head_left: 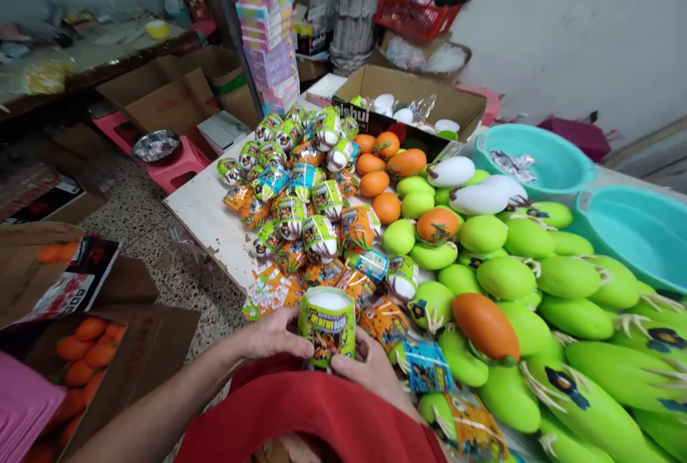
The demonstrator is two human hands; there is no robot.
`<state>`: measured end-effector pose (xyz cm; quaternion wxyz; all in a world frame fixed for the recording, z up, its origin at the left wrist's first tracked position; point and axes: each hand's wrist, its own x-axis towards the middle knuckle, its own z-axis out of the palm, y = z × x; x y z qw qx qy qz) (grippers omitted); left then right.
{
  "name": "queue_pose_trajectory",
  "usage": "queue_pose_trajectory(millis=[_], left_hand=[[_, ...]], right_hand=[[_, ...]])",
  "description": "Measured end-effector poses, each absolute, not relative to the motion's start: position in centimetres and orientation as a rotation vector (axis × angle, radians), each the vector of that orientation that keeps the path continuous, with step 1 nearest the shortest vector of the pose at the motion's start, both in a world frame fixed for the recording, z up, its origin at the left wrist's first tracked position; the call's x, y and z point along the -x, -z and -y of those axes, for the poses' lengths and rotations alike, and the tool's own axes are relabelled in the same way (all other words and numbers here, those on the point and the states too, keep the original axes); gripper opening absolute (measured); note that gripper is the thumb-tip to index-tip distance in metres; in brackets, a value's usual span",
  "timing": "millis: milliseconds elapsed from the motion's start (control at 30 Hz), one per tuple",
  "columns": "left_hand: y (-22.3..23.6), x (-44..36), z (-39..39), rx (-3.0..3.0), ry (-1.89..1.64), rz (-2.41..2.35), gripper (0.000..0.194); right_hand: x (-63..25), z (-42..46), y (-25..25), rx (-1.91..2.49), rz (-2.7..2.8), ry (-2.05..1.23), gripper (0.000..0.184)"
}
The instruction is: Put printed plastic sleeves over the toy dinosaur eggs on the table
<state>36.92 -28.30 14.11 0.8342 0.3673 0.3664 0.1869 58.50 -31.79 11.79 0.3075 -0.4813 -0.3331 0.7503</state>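
A white egg-shaped toy in a green printed sleeve (pixel 326 330) is held upright close to my body, its white top showing. My left hand (pixel 276 338) grips its left side, thumb across the front. On the other side my right hand (pixel 376 370) closes round it, with the thumb near the lower front edge. Just beyond lie flat orange printed sleeves (pixel 279 291) and a heap of wrapped egg toys (pixel 293 216). To the right spreads a pile of bare green toys (pixel 507 277), with orange ones (pixel 486 327) and white ones (pixel 477 198) among them.
Two turquoise basins (pixel 537 137) stand at the table's right back. An open carton (pixel 413 87) with white pieces and a stack of pastel boxes (pixel 268 41) are at the far side. A pink stool (pixel 177 169) and cartons of orange toys (pixel 86 356) are on the left.
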Motion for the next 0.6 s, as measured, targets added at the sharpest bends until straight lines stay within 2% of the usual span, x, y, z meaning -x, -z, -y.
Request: queue_pose_trajectory(millis=[200, 367, 500, 600], left_hand=[[-14.5, -38.2, 27.4, -0.704, -0.545, -0.718, 0.064], [-15.9, -39.7, 24.3, -0.705, -0.7, -0.797, 0.065], [-16.1, -38.6, 18.2, -0.789, -0.85, -0.965, 0.057], [-16.0, -35.4, 10.6, -0.866, -0.95, -1.201, 0.059]], right_hand=[[-58.3, 30.6, -11.0, 1.126, 0.792, -1.996, 0.067], [-57.6, 25.6, -13.0, 1.077, 0.751, -1.923, 0.065], [-57.0, 21.7, -14.1, 1.076, 0.861, -1.931, 0.059], [-57.1, 21.1, -12.9, 1.167, 0.825, -1.959, 0.058]])
